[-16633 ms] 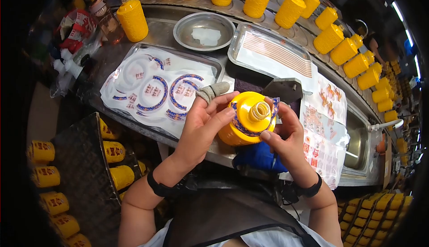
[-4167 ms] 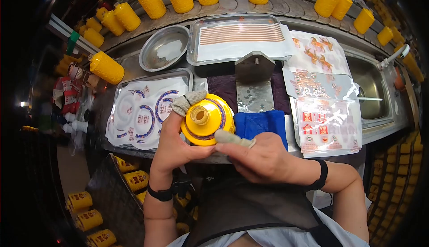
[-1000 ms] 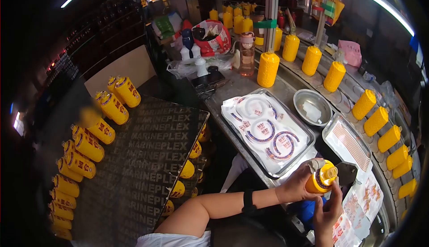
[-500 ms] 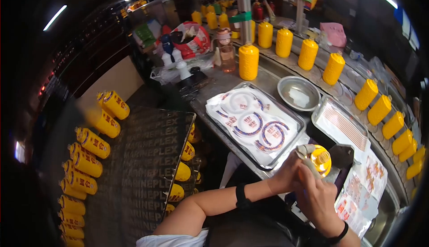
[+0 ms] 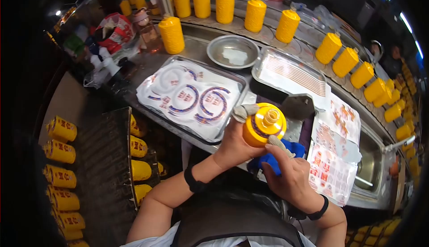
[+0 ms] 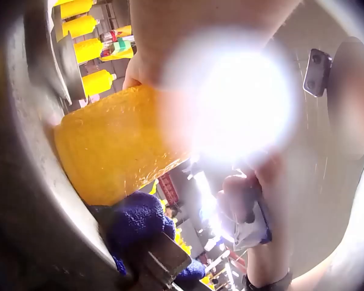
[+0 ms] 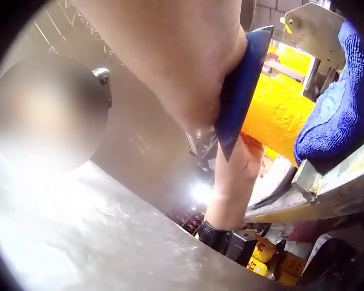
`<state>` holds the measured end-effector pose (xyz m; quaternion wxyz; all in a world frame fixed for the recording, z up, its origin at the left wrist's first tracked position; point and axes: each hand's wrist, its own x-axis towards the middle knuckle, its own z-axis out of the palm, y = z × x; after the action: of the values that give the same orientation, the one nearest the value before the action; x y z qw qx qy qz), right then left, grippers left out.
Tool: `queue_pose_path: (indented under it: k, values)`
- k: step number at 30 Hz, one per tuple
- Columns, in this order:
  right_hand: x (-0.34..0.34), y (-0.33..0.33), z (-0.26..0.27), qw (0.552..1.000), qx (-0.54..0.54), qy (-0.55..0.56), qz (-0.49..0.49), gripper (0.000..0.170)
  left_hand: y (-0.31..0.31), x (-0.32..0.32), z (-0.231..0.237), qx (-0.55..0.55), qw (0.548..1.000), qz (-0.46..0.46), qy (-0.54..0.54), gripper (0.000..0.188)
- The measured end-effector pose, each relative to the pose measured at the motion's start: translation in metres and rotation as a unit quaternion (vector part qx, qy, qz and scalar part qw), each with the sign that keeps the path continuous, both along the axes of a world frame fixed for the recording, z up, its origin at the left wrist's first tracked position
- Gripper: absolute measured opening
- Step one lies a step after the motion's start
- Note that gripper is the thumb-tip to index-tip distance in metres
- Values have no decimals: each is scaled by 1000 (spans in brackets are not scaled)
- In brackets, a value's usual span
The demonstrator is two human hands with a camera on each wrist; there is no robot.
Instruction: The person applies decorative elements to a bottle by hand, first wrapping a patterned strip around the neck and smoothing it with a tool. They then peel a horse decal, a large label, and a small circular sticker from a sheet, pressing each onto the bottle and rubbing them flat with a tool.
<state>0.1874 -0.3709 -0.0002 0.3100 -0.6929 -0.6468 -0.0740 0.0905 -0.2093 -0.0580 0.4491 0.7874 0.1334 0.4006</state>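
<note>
In the head view my left hand point(image 5: 234, 142) grips a yellow bottle point(image 5: 254, 135) around its side, the open neck tilted up toward me. A dark blue patterned label band point(image 5: 259, 130) lies around the bottle's shoulder. My right hand point(image 5: 290, 175) is on the near side, its cloth-covered fingertip touching the shoulder by the band. A left finger wears a similar grey cloth cover point(image 5: 245, 111). From under the right hand, in the right wrist view, sticks out a flat, pointed blue scraper point(image 7: 246, 91). Glare hides part of the left wrist view.
A tray of curved decals point(image 5: 156, 104), a metal bowl point(image 5: 232, 52) and a tray of striped strips point(image 5: 290, 75) stand behind. Decal sheets point(image 5: 333, 166) lie right, near a sink point(image 5: 371, 162). A blue cloth point(image 5: 292, 148) lies under the bottle. Yellow bottles line the conveyor point(image 5: 304, 41).
The head view swung left, then back right. The right hand moved from over the bottle to its near side. The label band, loose-ended 16.6 seconds ago, now lies flat around the shoulder.
</note>
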Motion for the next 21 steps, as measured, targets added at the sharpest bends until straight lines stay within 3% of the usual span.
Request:
queue_pose_path:
  k: [7, 9, 12, 15, 17, 21]
  values:
    - [21, 1, -9, 994, 22, 106, -24, 52, 5, -2, 3, -21, 999, -23, 29, 90]
    - [33, 8, -5, 989, 3, 146, 11, 62, 11, 0, 1, -36, 998, -41, 36, 92]
    - [54, 18, 2, 973, -64, 217, 45, 78, 35, 6, 9, -129, 975, -179, 32, 91]
    - [72, 36, 11, 955, -124, 261, 74, 81, 62, 12, 20, -228, 922, -302, 81, 97]
    - [79, 43, 7, 947, -114, 284, 98, 78, 72, 13, 19, -258, 907, -319, 97, 97]
    - [72, 35, -4, 960, -74, 259, 73, 73, 54, -1, 7, -226, 938, -258, 58, 92]
